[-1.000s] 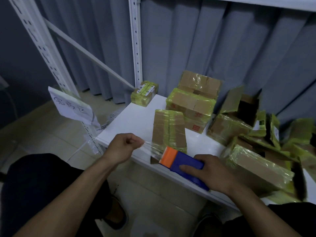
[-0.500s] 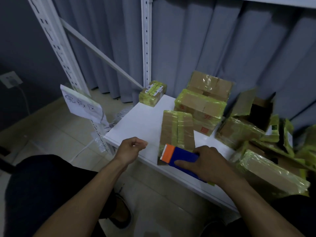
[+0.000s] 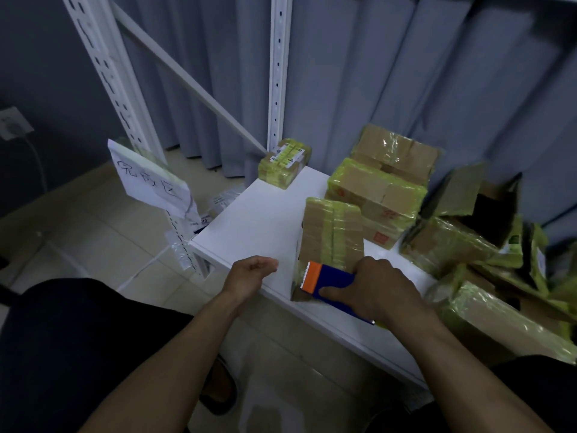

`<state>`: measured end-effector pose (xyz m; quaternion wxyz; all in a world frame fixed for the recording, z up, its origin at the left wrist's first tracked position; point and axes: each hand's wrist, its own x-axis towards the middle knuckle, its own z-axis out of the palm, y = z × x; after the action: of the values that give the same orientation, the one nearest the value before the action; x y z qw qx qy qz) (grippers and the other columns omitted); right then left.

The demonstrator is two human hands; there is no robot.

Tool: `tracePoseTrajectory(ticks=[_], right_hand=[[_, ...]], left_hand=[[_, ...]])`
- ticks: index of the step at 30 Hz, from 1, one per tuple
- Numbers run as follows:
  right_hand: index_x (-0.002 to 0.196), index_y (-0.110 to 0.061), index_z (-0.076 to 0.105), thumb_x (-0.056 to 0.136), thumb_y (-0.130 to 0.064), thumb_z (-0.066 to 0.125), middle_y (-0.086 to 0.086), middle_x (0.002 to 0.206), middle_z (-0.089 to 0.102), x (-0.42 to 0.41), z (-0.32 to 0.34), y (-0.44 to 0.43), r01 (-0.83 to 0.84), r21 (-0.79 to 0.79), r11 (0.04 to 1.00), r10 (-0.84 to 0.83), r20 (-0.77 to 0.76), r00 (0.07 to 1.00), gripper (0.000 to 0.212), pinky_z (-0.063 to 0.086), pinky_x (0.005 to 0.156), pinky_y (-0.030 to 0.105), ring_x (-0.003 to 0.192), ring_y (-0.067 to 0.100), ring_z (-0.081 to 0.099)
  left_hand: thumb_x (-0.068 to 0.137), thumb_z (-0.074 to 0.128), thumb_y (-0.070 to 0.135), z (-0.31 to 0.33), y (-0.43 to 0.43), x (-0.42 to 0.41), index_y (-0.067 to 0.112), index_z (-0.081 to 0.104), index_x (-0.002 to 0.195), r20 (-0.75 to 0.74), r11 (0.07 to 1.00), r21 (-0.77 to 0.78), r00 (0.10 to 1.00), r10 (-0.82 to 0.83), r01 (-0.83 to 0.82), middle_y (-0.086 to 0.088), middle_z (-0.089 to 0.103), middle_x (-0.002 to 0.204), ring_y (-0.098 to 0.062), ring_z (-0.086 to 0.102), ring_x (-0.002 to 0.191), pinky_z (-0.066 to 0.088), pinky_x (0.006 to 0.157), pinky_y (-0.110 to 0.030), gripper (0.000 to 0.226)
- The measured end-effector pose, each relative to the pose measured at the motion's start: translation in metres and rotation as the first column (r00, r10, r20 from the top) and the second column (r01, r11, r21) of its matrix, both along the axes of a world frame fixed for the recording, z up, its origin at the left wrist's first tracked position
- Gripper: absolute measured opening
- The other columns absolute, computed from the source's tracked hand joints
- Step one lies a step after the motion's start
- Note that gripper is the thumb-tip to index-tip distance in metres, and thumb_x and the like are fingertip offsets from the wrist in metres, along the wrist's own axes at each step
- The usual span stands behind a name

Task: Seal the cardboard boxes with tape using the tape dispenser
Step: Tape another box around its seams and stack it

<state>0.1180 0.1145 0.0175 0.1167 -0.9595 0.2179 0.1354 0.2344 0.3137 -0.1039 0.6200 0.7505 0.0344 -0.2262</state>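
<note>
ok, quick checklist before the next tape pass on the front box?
1. Right hand grip on tape dispenser: ok.
2. Dispenser's orange end against front box near end: ok.
3. Left hand steadying the box: not ok, apart from it, fingers curled.
4. Tape strip drawn out: cannot tell, none visible.
5. Box fully on white shelf: cannot tell, near end sits at the front edge.

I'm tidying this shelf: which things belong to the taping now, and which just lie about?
In use: tape dispenser, gripped by right hand; cardboard box it touches; left hand, curled beside.
Lying about: small labelled parcel; handwritten sign; wall socket; curtain.
</note>
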Motion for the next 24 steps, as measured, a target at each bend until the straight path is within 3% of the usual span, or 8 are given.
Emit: tracePoseTrajectory(ticks=[4, 11, 14, 16, 19, 21, 24], right_hand=[[0.085, -0.02, 0.054, 0.071, -0.083, 0.068, -0.005, 0.077, 0.054, 0.004, 0.003, 0.003, 0.003, -0.051, 0.999, -0.007, -0.062, 0.998, 0.066, 0.041, 0.053, 0.028, 0.066, 0.014, 0.055], [0.096, -0.019, 0.051, 0.069, -0.084, 0.069, -0.006, 0.076, 0.049, 0.013, 0.004, 0.006, 0.011, -0.062, 0.998, -0.018, -0.114, 0.993, 0.072, 0.043, 0.058, 0.03, 0.067, 0.016, 0.053], [0.094, -0.019, 0.052, 0.069, -0.083, 0.069, -0.005, 0.077, 0.051, 0.013, 0.003, 0.004, 0.016, -0.041, 0.999, -0.021, -0.125, 0.992, 0.071, 0.045, 0.059, 0.03, 0.068, 0.016, 0.056], [0.095, -0.019, 0.052, 0.07, -0.083, 0.069, -0.005, 0.077, 0.052, 0.013, 0.003, 0.003, 0.019, -0.031, 0.999, -0.022, -0.129, 0.991, 0.07, 0.046, 0.059, 0.029, 0.07, 0.017, 0.059], [0.097, -0.018, 0.054, 0.07, -0.083, 0.069, -0.005, 0.077, 0.054, 0.013, 0.002, 0.003, 0.018, -0.031, 0.999, -0.022, -0.133, 0.991, 0.072, 0.046, 0.058, 0.029, 0.071, 0.017, 0.06], [0.095, -0.018, 0.054, 0.07, -0.083, 0.069, -0.004, 0.077, 0.055, 0.012, 0.001, 0.002, 0.015, -0.034, 0.999, -0.02, -0.142, 0.99, 0.071, 0.045, 0.056, 0.028, 0.068, 0.016, 0.059], [0.092, -0.018, 0.054, 0.071, -0.082, 0.069, -0.003, 0.078, 0.057, 0.012, 0.001, -0.001, 0.022, -0.032, 0.999, -0.026, -0.139, 0.99, 0.069, 0.045, 0.055, 0.028, 0.068, 0.016, 0.06]], left_hand=[[0.089, 0.073, 0.031, -0.015, -0.012, -0.004, 0.023, 0.073, 0.102, -0.074, 1.0, -0.027, 0.997, -0.006, 0.004, 0.009, 0.073, 0.1, -0.002, 0.063, 0.096, 0.046, 0.082, -0.026, 0.015], [0.093, 0.069, 0.023, -0.032, -0.041, -0.021, 0.025, 0.073, 0.096, 0.039, 0.999, -0.041, 0.999, 0.038, -0.036, 0.011, 0.071, 0.1, -0.006, 0.064, 0.094, 0.044, 0.068, -0.005, 0.006], [0.094, 0.066, 0.036, -0.035, -0.046, -0.022, 0.021, 0.065, 0.128, 0.031, 1.0, -0.011, 0.999, -0.013, 0.014, 0.01, 0.06, 0.126, -0.006, 0.057, 0.113, 0.042, 0.091, -0.011, 0.037], [0.09, 0.07, 0.042, -0.035, -0.042, -0.025, 0.022, 0.055, 0.139, 0.047, 0.999, 0.044, 0.999, 0.024, -0.026, 0.01, 0.058, 0.129, -0.008, 0.054, 0.118, 0.041, 0.097, -0.018, 0.055], [0.089, 0.074, 0.023, -0.037, -0.039, -0.034, 0.023, 0.068, 0.122, 0.234, 0.993, -0.028, 0.965, 0.119, -0.116, 0.006, 0.07, 0.115, -0.007, 0.065, 0.099, 0.048, 0.081, -0.009, 0.033], [0.094, 0.066, 0.011, -0.038, -0.041, -0.044, 0.024, 0.067, 0.119, 0.295, 0.996, -0.081, 0.954, 0.048, -0.026, 0.003, 0.071, 0.117, 0.001, 0.066, 0.101, 0.048, 0.085, -0.009, 0.028], [0.1, 0.055, 0.006, -0.042, -0.04, -0.05, 0.02, 0.058, 0.131, 0.332, 0.988, -0.054, 0.936, -0.118, 0.144, 0.009, 0.063, 0.126, 0.013, 0.059, 0.108, 0.043, 0.096, -0.008, 0.034]])
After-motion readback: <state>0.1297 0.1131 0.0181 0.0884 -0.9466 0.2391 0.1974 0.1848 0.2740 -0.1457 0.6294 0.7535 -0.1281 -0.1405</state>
